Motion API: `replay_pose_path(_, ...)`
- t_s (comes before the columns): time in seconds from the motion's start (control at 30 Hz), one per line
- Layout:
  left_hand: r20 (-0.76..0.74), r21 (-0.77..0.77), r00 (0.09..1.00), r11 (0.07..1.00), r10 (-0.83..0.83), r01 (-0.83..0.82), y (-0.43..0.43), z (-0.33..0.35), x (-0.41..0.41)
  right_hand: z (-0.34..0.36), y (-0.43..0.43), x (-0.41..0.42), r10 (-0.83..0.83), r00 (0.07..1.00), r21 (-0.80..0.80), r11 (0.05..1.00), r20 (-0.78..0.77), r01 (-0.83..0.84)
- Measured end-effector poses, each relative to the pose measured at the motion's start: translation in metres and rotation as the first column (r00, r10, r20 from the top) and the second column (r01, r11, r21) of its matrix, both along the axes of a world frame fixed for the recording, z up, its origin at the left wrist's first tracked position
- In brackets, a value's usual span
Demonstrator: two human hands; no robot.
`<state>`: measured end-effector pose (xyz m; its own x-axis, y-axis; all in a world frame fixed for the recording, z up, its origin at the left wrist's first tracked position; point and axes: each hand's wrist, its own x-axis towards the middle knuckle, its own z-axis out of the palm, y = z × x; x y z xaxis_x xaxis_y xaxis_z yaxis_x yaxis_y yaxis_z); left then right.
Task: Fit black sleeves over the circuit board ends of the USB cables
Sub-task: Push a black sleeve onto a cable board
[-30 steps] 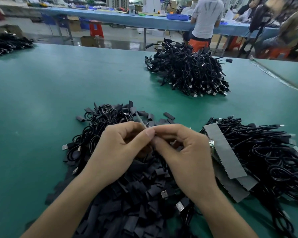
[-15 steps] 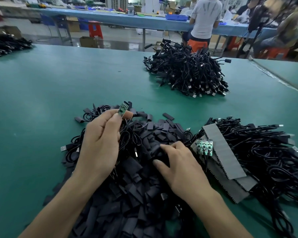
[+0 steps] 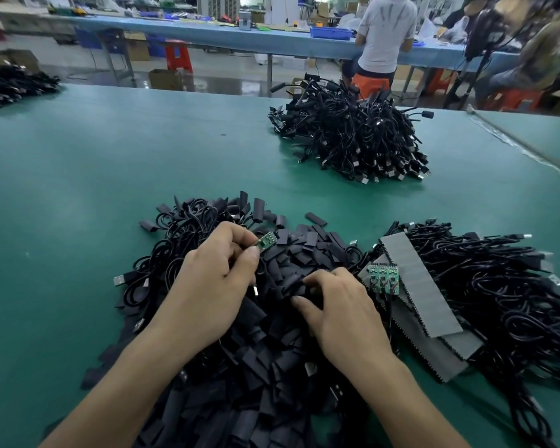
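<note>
On the green-matted desk point(image 3: 110, 176), directly under both grips, lies a wide heap of short, flat black sleeves point(image 3: 272, 367) mixed with coiled black USB cables point(image 3: 175, 234). The left grip point(image 3: 207, 286) pinches a small green circuit board point(image 3: 265, 242) between thumb and forefinger. The board pokes out past the fingertips, above the far part of the heap. The right grip point(image 3: 346, 313) sits just to the right of the left one and nearer the person, not touching it. Its fingers curl down with their tips among the sleeves, and I cannot tell whether one is pinched. Just right of the right grip's knuckles, a row of bare green circuit boards point(image 3: 383, 278) rests on long grey notched foam strips point(image 3: 424, 292). These lie over a second pile of black cables with silver plugs point(image 3: 505, 286). Well beyond both grips, a tall mound of black cables point(image 3: 353, 137) sits on the desk. Past the desk's far edge, a person in a pale grey shirt point(image 3: 385, 30) stands at a long blue desk point(image 3: 207, 32), back turned.
</note>
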<state>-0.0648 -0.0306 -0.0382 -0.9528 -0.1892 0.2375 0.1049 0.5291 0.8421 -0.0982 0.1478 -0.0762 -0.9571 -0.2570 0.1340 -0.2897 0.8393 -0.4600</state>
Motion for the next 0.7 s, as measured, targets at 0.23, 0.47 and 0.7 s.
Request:
replay_pose_path(0.23,0.009,0.026,1.000,1.000,-0.014,0.013,-0.002,-0.002,-0.002,0.009,0.003,-0.007,-0.050,0.998,-0.400,0.914,0.032,0.059)
replay_pose_path(0.47,0.004,0.032,1.000,0.999,-0.027,0.026,-0.003,-0.007,-0.004,0.016,0.010,-0.012,0.005,0.995,-0.467,0.883,0.097,0.041)
replay_pose_path(0.7,0.020,0.067,0.999,0.997,-0.038,0.036,-0.004,-0.005,-0.004,0.032,0.015,-0.011,-0.081,0.993,-0.491,0.870,-0.085,0.029)
